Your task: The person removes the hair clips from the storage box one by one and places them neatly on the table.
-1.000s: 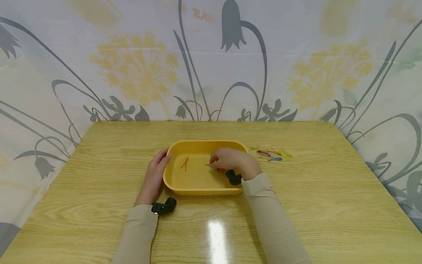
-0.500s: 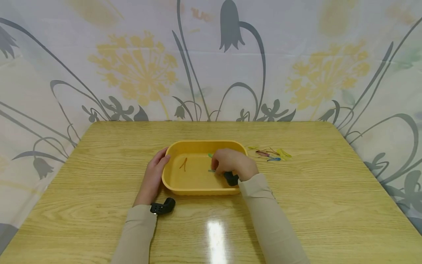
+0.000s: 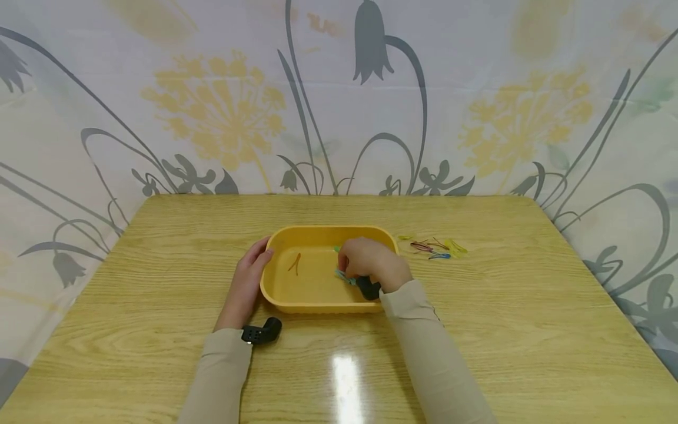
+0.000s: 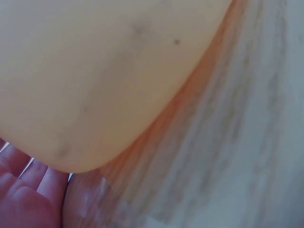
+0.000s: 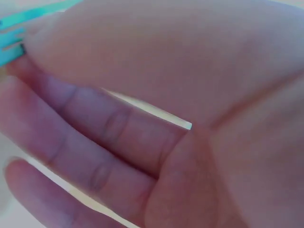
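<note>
A yellow oval tray [image 3: 318, 303] stands in the middle of the wooden table [image 3: 159, 282]. My left hand [image 3: 258, 254] rests against its left wall, fingers fairly straight and thumb at the rim; the left wrist view shows those fingers [image 4: 26, 197] beside the tray's wall [image 4: 95, 80]. My right hand [image 3: 349, 266] is inside the tray at its right side and pinches a teal hair clip [image 3: 344, 275], seen at the fingertips [image 5: 16, 35] in the right wrist view. An orange clip [image 3: 295, 263] lies on the tray floor. A green clip [image 3: 336, 249] peeks out behind the right hand.
A small heap of several coloured hair clips [image 3: 435, 247] lies on the table right of the tray. A flowered cloth [image 3: 339, 106] hangs behind and around the table. Black wrist cameras [image 3: 262, 331] sit at both cuffs.
My right hand has sunk a little lower and nearer inside the tray, and the teal clip now shows more plainly under its fingers. The left hand has stayed put.
</note>
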The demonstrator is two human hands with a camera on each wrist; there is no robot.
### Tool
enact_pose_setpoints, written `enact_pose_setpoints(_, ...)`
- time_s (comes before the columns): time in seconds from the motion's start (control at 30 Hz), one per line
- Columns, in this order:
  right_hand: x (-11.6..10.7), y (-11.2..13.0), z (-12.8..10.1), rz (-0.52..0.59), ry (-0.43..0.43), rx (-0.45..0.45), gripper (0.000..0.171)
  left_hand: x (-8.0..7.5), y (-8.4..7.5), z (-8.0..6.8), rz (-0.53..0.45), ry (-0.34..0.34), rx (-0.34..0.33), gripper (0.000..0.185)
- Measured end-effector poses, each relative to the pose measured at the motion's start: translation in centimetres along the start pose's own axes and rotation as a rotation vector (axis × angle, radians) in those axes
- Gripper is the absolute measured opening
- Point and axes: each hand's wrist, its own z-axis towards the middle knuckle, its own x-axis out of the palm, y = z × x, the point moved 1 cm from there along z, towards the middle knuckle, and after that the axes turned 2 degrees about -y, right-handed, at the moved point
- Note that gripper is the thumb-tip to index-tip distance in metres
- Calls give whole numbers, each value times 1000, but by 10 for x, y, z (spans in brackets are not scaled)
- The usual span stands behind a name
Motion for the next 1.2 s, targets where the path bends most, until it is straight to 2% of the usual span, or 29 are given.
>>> enact_pose_setpoints(0.1,0,-1,-1,36,-18,-9,12,1,0,0,-1,1,0,46)
enact_pose_setpoints(0.3,-3,-2,-1,80,-68,-37,19,1,-1,0,-4,4,6,46)
enact_pose_setpoints(0.57,-12,-8,-4,147,-124,-80,14,1,-1,0,-1,-1,0,45)
enact_pose_setpoints(0.73,-18,-11,-6,147,-166,-74,14,1,-1,0,-4,1,-4,45)
enact_pose_setpoints(0.97,-26,-18,-12,150,-269,-72,8,1,0,0,-1,5,-13,45)
enact_pose_setpoints(1.2,-32,-26,-15,182,-322,-61,22,1,0,0,-6,-1,-9,45)
